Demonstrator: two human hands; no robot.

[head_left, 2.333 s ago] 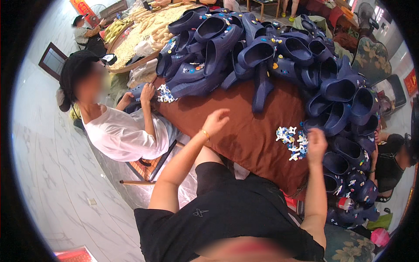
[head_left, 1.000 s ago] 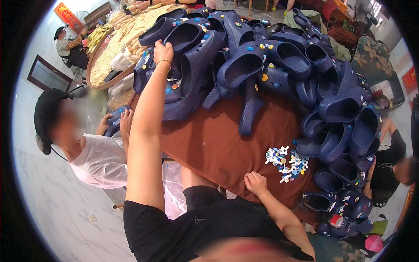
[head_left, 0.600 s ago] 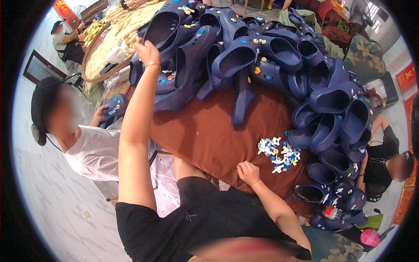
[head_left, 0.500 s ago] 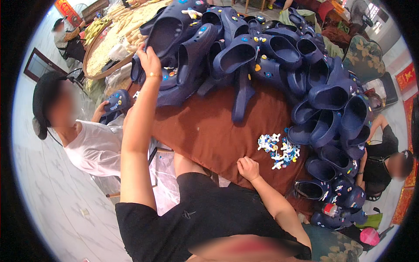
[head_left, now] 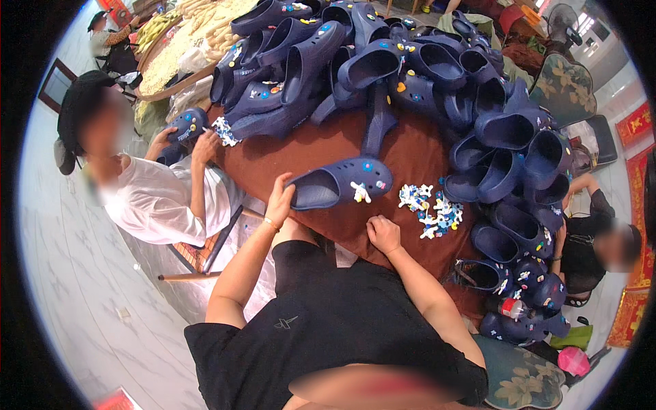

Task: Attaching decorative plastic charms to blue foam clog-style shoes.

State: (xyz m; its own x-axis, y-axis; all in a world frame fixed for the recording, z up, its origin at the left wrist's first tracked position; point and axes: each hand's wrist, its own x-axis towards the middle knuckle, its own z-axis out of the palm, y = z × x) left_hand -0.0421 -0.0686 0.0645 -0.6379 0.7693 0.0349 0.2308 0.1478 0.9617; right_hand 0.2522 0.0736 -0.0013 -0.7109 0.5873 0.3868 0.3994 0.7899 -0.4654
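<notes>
While a seated person in a white shirt (head_left: 158, 205) occupies the far left with a dark blue clog (head_left: 183, 124) held in both hands, the left hand (head_left: 279, 200) is closed on the heel rim of a single navy clog (head_left: 339, 183), which lies on its side on the brown-covered table (head_left: 314, 147). A white charm (head_left: 360, 193) is fitted on its upper. The right hand (head_left: 383, 234) is rested on the table edge, fingers curled in, nothing gripped. Just to its right, a small heap of white and blue charms (head_left: 431, 209) is seen. A large pile of navy clogs (head_left: 437, 75) is stacked behind and to the right.
</notes>
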